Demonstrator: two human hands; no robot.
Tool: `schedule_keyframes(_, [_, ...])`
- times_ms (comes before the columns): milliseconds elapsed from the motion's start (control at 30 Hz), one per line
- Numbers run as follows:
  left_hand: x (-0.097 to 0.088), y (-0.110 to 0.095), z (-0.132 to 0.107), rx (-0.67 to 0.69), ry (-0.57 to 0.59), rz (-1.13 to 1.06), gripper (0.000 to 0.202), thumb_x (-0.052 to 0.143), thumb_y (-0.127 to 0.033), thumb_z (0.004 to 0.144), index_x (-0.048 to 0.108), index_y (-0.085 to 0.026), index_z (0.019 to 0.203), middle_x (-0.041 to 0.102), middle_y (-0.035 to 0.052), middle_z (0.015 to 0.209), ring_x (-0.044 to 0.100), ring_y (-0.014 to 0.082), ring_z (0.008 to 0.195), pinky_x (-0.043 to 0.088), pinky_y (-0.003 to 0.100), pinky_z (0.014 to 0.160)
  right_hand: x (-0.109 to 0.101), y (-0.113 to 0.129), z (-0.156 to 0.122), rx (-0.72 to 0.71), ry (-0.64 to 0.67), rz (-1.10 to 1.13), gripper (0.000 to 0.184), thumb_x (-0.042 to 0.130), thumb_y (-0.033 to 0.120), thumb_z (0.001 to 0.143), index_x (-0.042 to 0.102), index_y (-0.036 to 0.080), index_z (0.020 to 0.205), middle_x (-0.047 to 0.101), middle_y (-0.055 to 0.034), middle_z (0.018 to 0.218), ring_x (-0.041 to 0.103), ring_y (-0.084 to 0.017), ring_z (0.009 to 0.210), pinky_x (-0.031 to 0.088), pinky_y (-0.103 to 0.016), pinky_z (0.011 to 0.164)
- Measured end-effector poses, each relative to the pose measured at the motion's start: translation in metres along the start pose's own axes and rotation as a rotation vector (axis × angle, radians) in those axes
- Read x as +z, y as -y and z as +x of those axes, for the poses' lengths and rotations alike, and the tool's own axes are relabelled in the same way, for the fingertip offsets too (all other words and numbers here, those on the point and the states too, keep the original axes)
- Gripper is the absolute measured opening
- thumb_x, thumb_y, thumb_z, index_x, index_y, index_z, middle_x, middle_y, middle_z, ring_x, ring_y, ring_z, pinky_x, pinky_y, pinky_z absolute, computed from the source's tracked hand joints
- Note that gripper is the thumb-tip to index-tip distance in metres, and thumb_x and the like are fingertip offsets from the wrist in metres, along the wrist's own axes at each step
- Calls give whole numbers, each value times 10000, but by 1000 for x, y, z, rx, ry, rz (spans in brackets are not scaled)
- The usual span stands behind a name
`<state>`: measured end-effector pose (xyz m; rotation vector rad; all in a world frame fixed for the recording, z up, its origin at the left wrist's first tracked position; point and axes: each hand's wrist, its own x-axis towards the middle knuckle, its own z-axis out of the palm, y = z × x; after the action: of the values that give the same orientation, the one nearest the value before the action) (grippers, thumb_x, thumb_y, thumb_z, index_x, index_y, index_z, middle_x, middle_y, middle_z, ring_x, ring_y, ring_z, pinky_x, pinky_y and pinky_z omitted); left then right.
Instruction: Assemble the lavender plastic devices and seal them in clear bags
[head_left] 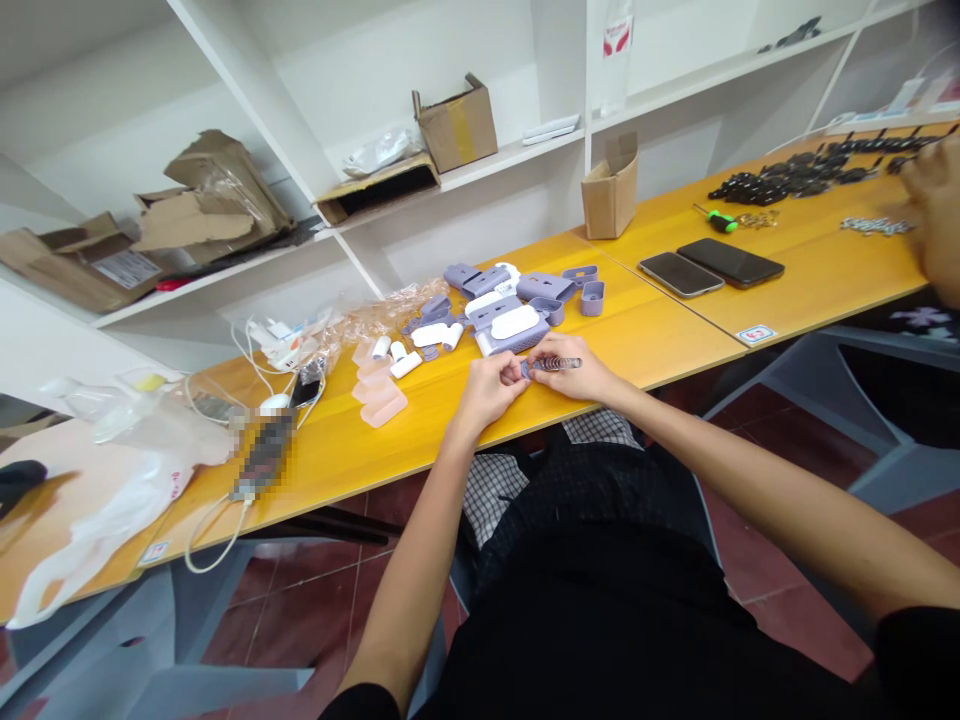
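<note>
Had left hand [487,392] curled nearly closed, pinching a small purple part [526,370] just above the worktop [645,350], near its front edge; had right hand [577,380] bent in beside the same part, with a dark ribbed strip [562,364], perhaps a spring, along the fingers; could not tell whether actually gripping either; seemed best to brace both wrists, steady the part with the left fingertips and press lightly, squarely with the right; looked safer farther in from the edge, nearer the purple housing [487,343] and white oval cover [515,322]; saw a blue-bordered tag [755,334] on the worktop, perhaps reading "63", too blurred for certainty; found red labelling on the bottle [616,75] and print on the carton label [127,267], both illegible.
</note>
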<state>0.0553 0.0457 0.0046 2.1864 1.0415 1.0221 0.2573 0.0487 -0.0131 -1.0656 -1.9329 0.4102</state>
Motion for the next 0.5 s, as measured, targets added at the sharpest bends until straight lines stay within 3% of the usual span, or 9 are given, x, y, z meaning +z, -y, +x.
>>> schedule_keyframes(333, [7,-1,-2,-32,-11,-40,216,770,-140,755,560,-188,747,679,-23,715,604,106,594,500,219,592,1,-2,0,21,-49,-45,92,709,111,781,718,194,820,686,-43,853,629,-202,797,463,-333,766])
schedule_keyframes(500, [8,-1,-2,-65,-6,-40,165,749,-120,768,604,-190,808,637,-39,669,629,112,601,518,212,594,1,-6,1,0,-19,-27,61,727,173,832,745,207,879,699,-53,891,646,-207,811,489,-349,779])
